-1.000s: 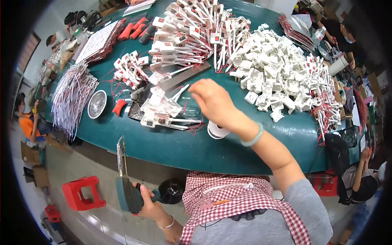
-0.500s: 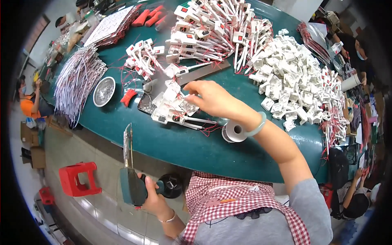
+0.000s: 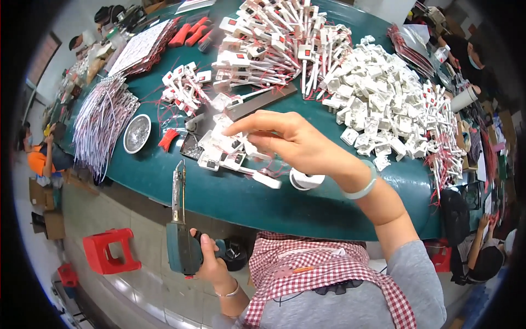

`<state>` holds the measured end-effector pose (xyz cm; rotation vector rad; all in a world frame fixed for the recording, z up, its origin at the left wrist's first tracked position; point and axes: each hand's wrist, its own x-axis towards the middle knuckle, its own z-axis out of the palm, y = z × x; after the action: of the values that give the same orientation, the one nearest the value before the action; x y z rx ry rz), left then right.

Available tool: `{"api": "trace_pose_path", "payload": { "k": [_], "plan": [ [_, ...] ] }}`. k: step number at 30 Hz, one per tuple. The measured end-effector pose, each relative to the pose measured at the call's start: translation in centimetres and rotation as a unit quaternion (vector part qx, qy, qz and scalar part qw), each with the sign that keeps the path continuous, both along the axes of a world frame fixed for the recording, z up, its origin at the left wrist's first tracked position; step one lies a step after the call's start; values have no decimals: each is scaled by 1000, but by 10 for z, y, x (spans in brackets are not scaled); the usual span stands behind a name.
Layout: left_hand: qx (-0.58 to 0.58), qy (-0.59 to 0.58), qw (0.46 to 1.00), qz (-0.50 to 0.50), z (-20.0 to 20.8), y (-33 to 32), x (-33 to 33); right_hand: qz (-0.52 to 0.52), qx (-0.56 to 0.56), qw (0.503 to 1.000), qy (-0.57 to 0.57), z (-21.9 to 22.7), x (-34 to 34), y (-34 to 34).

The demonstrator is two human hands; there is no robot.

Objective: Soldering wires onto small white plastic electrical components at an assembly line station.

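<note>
In my left hand is a green-and-black soldering gun, its long metal tip pointing up beside the table's front edge. My fingers wrap round its handle. My right hand reaches over a small cluster of white plastic switch housings, index finger stretched and thumb bent below. Its fingers close on a white switch housing; the exact grip is partly hidden. A blurred white stem sticks out below that hand. Beside it, a white spool stands partly behind my wrist.
On the green table lie a big heap of white housings, wired switch assemblies, a bundle of white wires, a dish of small parts and a metal bar. A red stool stands on the floor. Other people sit nearby.
My right hand has moved down and closed in over the housings, and a white stem below it now shows blurred. The soldering gun has shifted slightly and stands more upright.
</note>
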<state>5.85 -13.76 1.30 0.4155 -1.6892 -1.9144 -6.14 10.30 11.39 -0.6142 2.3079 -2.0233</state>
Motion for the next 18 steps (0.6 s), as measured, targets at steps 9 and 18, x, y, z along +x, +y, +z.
{"api": "trace_pose_path", "payload": {
  "k": [9, 18],
  "plan": [
    [-15, 29, 999, -26, 8, 14, 5, 83, 24, 989, -119, 44, 48, 75],
    [-28, 32, 998, -38, 8, 16, 14, 191, 246, 950, -33, -28, 20, 91]
  ]
}}
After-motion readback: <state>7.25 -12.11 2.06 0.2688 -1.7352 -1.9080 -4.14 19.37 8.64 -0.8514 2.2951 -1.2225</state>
